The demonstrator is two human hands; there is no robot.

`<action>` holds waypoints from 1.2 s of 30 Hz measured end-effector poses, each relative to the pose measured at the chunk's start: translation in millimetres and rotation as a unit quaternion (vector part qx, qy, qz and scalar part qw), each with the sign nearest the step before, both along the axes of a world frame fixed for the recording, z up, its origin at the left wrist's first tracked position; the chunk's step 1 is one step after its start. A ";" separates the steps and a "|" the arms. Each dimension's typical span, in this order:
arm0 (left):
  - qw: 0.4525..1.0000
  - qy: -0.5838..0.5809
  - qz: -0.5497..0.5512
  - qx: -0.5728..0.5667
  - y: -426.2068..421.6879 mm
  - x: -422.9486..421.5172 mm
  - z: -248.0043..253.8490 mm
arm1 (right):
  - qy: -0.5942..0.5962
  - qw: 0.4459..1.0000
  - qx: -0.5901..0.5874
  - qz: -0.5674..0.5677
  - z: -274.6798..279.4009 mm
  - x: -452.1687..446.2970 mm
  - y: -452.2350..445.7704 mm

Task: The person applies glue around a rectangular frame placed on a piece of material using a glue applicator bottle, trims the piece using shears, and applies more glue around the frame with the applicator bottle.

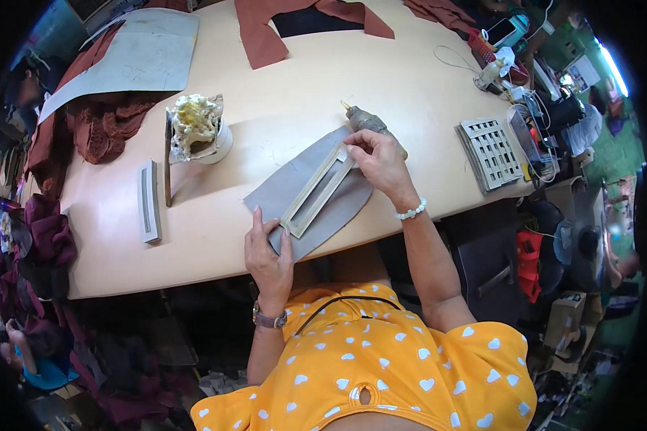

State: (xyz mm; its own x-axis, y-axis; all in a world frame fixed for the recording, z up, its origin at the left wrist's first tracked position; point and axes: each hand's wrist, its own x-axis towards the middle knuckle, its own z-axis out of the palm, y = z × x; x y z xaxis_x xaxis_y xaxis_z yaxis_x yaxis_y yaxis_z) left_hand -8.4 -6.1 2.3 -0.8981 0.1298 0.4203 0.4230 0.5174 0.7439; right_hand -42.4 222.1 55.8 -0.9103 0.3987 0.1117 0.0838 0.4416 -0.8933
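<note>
Steadily: my right hand (378, 159) pinches upper end of long beige slotted rectangle (323, 195), mid-frame, on grey curved-edged sheet (284, 188); my left hand (269, 251), fingers parted, touches lower end. Best press both evenly.

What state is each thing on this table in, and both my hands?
Right hand: pinching the slotted frame's far end
Left hand: fingers spread, at its near end
Slotted frame: lying over the grey piece
Grey piece: spread on the table
Pointed-tip bottle: lying on its side
White tub: upright, top crusted yellowish
Left-side frame: lying apart
Right-side frames: stacked
</note>
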 end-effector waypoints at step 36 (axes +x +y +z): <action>1.000 0.006 0.012 -0.004 4.0 2.7 0.1 | 0.070 0.962 -0.118 -0.236 72.0 89.8 230.1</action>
State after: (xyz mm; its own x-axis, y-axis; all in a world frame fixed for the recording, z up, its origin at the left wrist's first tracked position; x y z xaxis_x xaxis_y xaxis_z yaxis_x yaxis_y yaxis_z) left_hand -5.7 -2.1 2.4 -0.8962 0.1111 0.4295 0.4183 0.5340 0.7348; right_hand 47.4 452.1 127.7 -0.6038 0.7934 0.0769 0.0963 0.1684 -0.9810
